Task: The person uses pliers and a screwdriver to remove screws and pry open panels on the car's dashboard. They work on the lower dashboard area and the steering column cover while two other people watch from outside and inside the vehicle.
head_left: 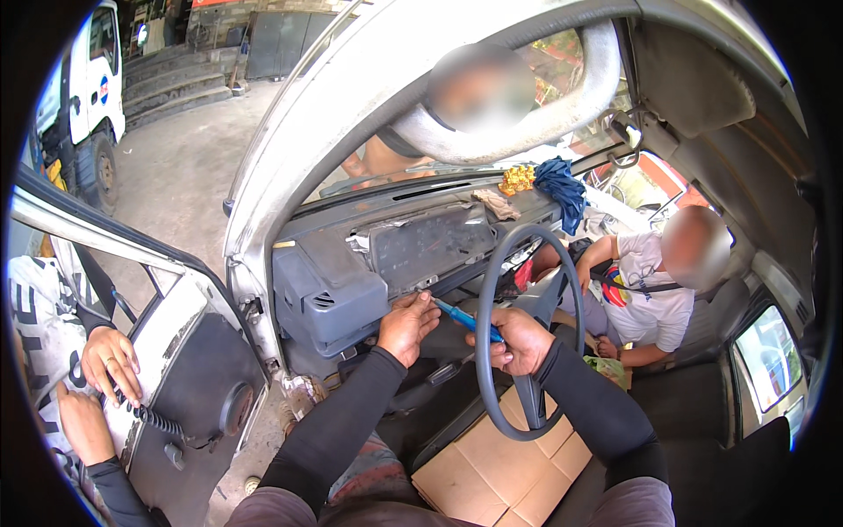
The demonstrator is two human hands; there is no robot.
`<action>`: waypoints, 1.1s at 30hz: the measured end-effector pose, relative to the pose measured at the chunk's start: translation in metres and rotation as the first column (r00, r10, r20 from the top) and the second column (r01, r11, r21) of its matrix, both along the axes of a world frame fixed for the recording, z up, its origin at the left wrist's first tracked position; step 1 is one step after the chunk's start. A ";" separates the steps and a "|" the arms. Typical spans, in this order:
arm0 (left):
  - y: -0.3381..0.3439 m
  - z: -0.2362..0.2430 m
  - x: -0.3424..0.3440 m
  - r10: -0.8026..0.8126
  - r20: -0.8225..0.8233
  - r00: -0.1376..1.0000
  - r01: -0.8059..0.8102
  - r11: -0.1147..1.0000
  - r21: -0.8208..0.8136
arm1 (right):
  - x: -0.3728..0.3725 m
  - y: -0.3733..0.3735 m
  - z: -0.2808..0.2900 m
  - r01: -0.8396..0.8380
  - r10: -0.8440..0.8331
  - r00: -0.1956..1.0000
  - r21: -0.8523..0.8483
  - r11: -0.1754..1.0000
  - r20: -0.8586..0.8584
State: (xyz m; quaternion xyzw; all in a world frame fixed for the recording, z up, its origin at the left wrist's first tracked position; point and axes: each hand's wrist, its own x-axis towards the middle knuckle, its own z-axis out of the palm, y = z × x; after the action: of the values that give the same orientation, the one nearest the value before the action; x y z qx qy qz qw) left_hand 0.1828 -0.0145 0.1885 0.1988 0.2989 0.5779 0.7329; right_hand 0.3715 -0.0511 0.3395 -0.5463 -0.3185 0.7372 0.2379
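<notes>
Through the steering wheel (486,369), my right hand (520,341) grips a slim blue screwdriver-like tool (464,317), its thin end aimed at the lower edge of the instrument cluster (435,249). My left hand (407,328) is raised beside that end, thumb and fingertips drawn together close under the cluster's edge. Whether something small is between those fingertips I cannot make out. The grey dashboard panel (329,294) lies left of the cluster, and its trim looks worn.
An open door (198,378) is at left, where another person's hands (98,386) rest by a coiled cord. A seated person (645,281) is at right; another stands beyond the windshield. Flattened cardboard (492,452) covers the seat. A blue cloth bundle (562,189) lies on the dash.
</notes>
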 end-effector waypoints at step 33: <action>0.011 -0.006 0.005 -0.067 0.307 0.949 0.069 0.998 0.006 | 0.001 -0.016 -0.019 -0.786 -0.085 0.557 0.558 0.267 0.826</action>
State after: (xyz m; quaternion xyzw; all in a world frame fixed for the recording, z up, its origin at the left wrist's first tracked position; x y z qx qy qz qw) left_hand 0.1876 -0.0036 0.1821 0.1150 0.1759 0.5754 0.7904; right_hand 0.3723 -0.0675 0.3203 -0.4578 -0.8579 0.1778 0.1511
